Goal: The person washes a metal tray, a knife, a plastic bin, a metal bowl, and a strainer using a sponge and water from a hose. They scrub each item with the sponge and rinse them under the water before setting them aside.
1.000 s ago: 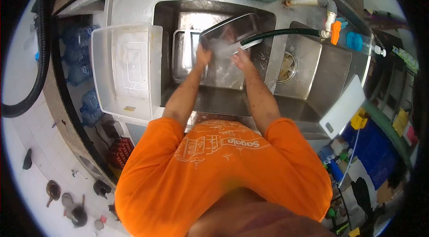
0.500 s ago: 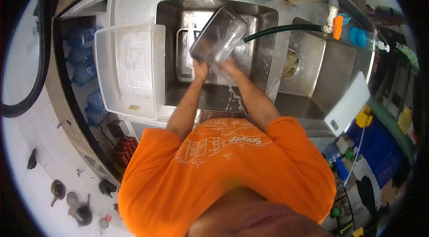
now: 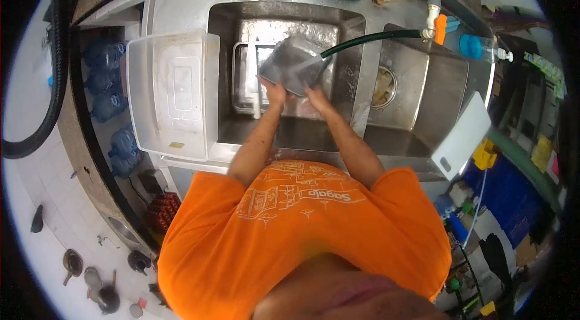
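Container [image 3: 287,69] held in both outstretched hands [image 3: 276,93].

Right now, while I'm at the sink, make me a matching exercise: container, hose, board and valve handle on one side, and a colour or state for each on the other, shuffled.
Things:
1. container
2. hose
3. board
4. valve handle

Colour or state:
A. orange
B. white
C. held by the left hand and the right hand
D. dark green

Pairs: 1-C; 2-D; 3-B; 4-A
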The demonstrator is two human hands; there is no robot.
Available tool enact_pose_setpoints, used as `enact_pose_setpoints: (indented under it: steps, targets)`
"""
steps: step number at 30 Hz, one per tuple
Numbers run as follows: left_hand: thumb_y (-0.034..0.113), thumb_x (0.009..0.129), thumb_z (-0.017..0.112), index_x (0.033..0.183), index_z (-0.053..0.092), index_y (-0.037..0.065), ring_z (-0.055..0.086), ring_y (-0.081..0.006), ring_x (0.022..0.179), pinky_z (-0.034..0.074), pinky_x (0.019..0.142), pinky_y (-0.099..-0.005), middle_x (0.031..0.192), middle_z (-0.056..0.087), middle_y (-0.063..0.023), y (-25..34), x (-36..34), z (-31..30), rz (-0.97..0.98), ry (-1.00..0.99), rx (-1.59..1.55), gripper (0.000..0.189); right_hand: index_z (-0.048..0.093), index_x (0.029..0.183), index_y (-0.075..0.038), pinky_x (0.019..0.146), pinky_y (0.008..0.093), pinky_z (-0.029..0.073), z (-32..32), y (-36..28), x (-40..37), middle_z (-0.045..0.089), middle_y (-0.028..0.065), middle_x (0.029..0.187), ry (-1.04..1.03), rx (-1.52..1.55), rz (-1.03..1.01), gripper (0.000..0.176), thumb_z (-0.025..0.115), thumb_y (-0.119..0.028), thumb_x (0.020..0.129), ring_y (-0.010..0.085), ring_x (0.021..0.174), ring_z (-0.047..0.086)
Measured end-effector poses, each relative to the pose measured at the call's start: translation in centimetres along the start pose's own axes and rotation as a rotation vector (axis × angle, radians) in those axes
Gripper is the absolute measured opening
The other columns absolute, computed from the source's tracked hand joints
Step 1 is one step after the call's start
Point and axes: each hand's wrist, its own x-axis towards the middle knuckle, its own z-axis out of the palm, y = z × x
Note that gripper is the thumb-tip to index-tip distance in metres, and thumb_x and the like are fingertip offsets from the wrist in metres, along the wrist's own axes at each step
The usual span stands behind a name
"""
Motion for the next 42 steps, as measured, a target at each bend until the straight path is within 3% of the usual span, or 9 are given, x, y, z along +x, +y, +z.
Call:
enact_pose_setpoints:
  steps: [3, 10, 12, 17, 28, 33, 36, 38, 42]
  targets:
    - [0.007, 0.085, 0.046, 0.143, -0.013, 0.027, 0.058, -0.0387, 0.094, 0.057, 0.061, -0.0484, 0.134, 0.034, -0.0249, 5.3, -1.9, -0.9, 0.045, -0.087, 0.052, 0.085, 0.041, 0.130, -0.004, 0.093, 0.0524, 0.041, 0.4, -2.5, -3.4, 0.055, 0.0219, 0.112, 0.832, -0.768, -0.772, 0.053, 0.057, -0.024, 0.084, 0.0369, 0.117, 0.046]
    - [0.016, 0.082, 0.049, 0.145, 0.000, 0.027, 0.060, -0.0448, 0.083, 0.047, 0.078, -0.0516, 0.102, 0.060, -0.0276, 13.7, -4.9, -0.9, 0.260, -0.237, 0.820, 0.081, 0.060, 0.117, -0.025, 0.098, 0.0531, 0.030, -7.3, -12.1, -0.7, 0.059, 0.0167, 0.112, 0.863, -1.648, -0.919, 0.037, 0.061, -0.027, 0.081, 0.0342, 0.116, 0.046]
    - [0.014, 0.081, 0.050, 0.145, 0.001, 0.028, 0.060, -0.0452, 0.083, 0.048, 0.076, -0.0514, 0.099, 0.060, -0.0274, 15.1, -5.5, 0.1, 0.328, -0.261, 1.024, 0.082, 0.066, 0.107, -0.030, 0.093, 0.0486, 0.032, -7.7, -14.4, 0.7, 0.065, 0.0100, 0.098, 0.253, -1.760, -0.452, 0.027, 0.061, -0.031, 0.081, 0.0276, 0.104, 0.056]
    - [0.005, 0.083, 0.048, 0.141, 0.023, 0.024, 0.059, -0.0433, 0.093, 0.049, 0.078, -0.0479, 0.129, 0.039, -0.0285, 15.2, -5.4, 2.9, 0.503, -0.217, 1.041, 0.066, 0.066, 0.106, -0.031, 0.086, 0.0409, 0.035, -5.8, -14.9, -2.2, 0.065, 0.0072, 0.094, 0.211, -1.633, -0.701, 0.028, 0.063, -0.038, 0.079, 0.0248, 0.095, 0.059]
    - [0.008, 0.085, 0.042, 0.138, 0.033, 0.020, 0.059, -0.0387, 0.088, 0.048, 0.076, -0.0471, 0.106, 0.056, -0.0210, 14.4, -5.8, -0.2, 0.640, -0.326, 1.009, 0.055, 0.065, 0.099, -0.012, 0.092, 0.0427, 0.034, -6.8, -12.5, 0.5, 0.059, 0.0103, 0.098, 0.747, -1.607, -1.072, 0.028, 0.063, -0.030, 0.078, 0.0270, 0.095, 0.053]
    - [0.003, 0.081, 0.045, 0.140, 0.030, 0.016, 0.058, -0.0383, 0.090, 0.048, 0.075, -0.0457, 0.111, 0.055, -0.0217, 17.7, -9.7, -6.6, 0.737, -0.109, 0.934, 0.062, 0.061, 0.088, -0.004, 0.075, 0.0444, 0.043, -4.2, -22.8, -10.1, 0.057, 0.0117, 0.089, 0.981, -0.991, -1.832, 0.020, 0.062, -0.012, 0.070, 0.0318, 0.086, 0.053]
    - [0.000, 0.078, 0.048, 0.140, 0.031, 0.015, 0.055, -0.0363, 0.095, 0.047, 0.077, -0.0449, 0.111, 0.055, -0.0193, 19.9, -13.3, -10.0, 0.897, -0.009, 0.844, 0.066, 0.062, 0.094, -0.005, 0.082, 0.0463, 0.042, -6.6, -32.1, -9.6, 0.060, 0.0125, 0.095, 0.946, -0.846, -1.599, 0.026, 0.064, -0.020, 0.072, 0.0343, 0.094, 0.054]
    - [-0.004, 0.075, 0.049, 0.138, 0.034, 0.012, 0.054, -0.0361, 0.096, 0.046, 0.079, -0.0434, 0.109, 0.055, -0.0166, 20.0, -14.5, -11.3, 0.949, 0.068, 0.784, 0.067, 0.063, 0.103, -0.007, 0.091, 0.0421, 0.040, -8.9, -37.3, -6.3, 0.058, 0.0149, 0.115, 0.607, -1.170, -0.840, 0.038, 0.063, -0.032, 0.074, 0.0343, 0.109, 0.051]
    - [-0.010, 0.069, 0.048, 0.131, 0.041, 0.001, 0.052, -0.0375, 0.093, 0.043, 0.082, -0.0425, 0.110, 0.054, -0.0203, 21.9, -16.4, -13.9, 1.104, 0.177, 0.607, 0.064, 0.060, 0.114, -0.010, 0.096, 0.0393, 0.039, -10.5, -36.9, 1.4, 0.054, 0.0154, 0.125, 0.512, -1.266, -0.837, 0.054, 0.066, -0.039, 0.069, 0.0305, 0.118, 0.048]
